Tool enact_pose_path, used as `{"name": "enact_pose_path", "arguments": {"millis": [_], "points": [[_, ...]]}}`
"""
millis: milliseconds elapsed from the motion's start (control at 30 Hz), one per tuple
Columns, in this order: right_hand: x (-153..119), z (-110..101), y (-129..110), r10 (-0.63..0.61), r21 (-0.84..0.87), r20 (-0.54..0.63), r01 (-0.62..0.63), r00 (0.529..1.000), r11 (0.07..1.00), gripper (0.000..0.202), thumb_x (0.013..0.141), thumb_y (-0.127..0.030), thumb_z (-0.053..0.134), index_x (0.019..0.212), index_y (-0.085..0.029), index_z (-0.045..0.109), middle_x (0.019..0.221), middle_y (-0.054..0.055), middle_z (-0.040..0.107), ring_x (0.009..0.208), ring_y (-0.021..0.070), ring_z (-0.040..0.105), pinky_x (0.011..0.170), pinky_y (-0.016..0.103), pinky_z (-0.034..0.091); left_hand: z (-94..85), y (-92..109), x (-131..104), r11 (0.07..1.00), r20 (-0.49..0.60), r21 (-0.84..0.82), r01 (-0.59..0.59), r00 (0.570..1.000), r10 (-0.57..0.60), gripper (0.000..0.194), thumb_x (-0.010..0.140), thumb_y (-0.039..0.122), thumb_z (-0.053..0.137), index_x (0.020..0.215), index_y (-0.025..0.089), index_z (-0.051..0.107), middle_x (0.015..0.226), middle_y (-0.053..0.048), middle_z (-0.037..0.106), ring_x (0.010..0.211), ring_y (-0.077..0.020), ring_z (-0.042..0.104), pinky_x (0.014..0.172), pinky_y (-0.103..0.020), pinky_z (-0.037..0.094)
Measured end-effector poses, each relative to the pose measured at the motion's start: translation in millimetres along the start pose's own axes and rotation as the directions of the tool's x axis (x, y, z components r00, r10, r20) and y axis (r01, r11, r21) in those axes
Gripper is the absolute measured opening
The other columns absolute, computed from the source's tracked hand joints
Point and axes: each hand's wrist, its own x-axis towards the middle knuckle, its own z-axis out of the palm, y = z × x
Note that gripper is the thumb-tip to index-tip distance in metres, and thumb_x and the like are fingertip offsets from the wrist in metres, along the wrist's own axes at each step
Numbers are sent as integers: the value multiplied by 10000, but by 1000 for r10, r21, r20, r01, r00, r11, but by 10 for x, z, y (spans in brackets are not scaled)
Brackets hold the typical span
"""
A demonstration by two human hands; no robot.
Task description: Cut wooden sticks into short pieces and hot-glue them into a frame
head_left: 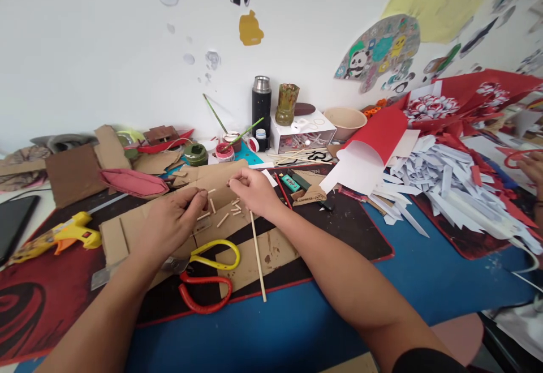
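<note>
My left hand (172, 223) is closed in a pinch over the brown cardboard (146, 214). A pale bit of stick shows by its fingertips, but I cannot tell whether it is held. My right hand (254, 189) also pinches, thumb against fingers, and whatever is in it is too small to make out. Between and below the hands lie several short cut wooden stick pieces (223, 220). One long thin wooden stick (258, 257) points toward me beneath my right wrist. Scissors with one yellow and one red handle (206, 294) rest near my left forearm, which partly covers their blades.
A yellow glue gun (63, 237) lies at left. Open paint jars (195, 154) with brushes, a black flask (261, 107) and a white box (303, 129) stand by the wall. Paper strips (441, 175) pile up at right, where another person's hand (533, 166) holds red-handled scissors.
</note>
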Motion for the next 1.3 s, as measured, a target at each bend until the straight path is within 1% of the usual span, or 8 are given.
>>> {"name": "enact_pose_path", "arguments": {"millis": [100,167,333,500,700,867,1100,1300], "points": [[14,-37,-39,41,52,-5,-41,999,998,97,936,-313,599,899,-223,605,645,-63,531,549,142,516,536,259,360,33,-127,19,998,107,47,-31,994,26,451,980,555,423,770,262,695,735,-24,767,678,-220,662,624,-319,432],[5,-39,-53,35,70,16,-36,999,997,123,945,-313,585,859,-225,583,612,-72,492,523,135,490,528,257,345,77,-204,18,991,168,114,-65,985,46,421,975,536,451,872,268,758,858,-49,822,748,-247,704,652,-332,439],[-38,-17,-48,-17,94,56,12,998,995,227,956,-337,548,758,-228,524,581,-78,433,518,122,449,540,254,328,159,-275,-5,955,256,271,-122,965,51,377,982,472,476,978,289,806,984,-80,850,841,-296,751,688,-358,453],[-46,-12,-46,-32,49,61,29,998,998,271,970,-374,525,741,-232,500,590,-70,421,544,129,455,551,259,324,168,-237,-8,930,261,349,-114,965,21,380,992,463,468,965,268,793,980,-101,845,850,-329,752,690,-382,443],[-45,-2,-26,-51,-1,64,51,997,999,276,978,-399,512,755,-236,511,608,-60,424,585,148,482,568,271,342,154,-234,-14,953,275,287,-99,961,17,380,977,514,488,995,282,789,965,-87,844,824,-315,747,687,-372,440],[-41,6,-9,-79,-56,77,84,994,995,252,968,-395,532,778,-230,558,648,-42,488,637,163,527,585,274,362,150,-219,-17,962,280,254,-101,960,27,354,946,524,523,983,281,779,950,-74,831,804,-296,732,673,-360,435],[-63,16,-30,-87,-122,114,101,990,987,200,963,-374,578,838,-223,614,723,-23,590,699,169,566,605,270,373,199,-153,-17,940,320,310,-145,947,40,254,887,464,568,933,254,703,944,-90,791,810,-297,714,674,-364,428],[-91,23,-68,-52,-152,121,70,991,986,187,980,-371,587,872,-222,622,740,-23,605,700,163,584,602,260,379,224,-153,-16,926,343,341,-162,939,37,311,911,436,509,990,246,742,1047,-121,806,857,-315,730,695,-384,454]]}}
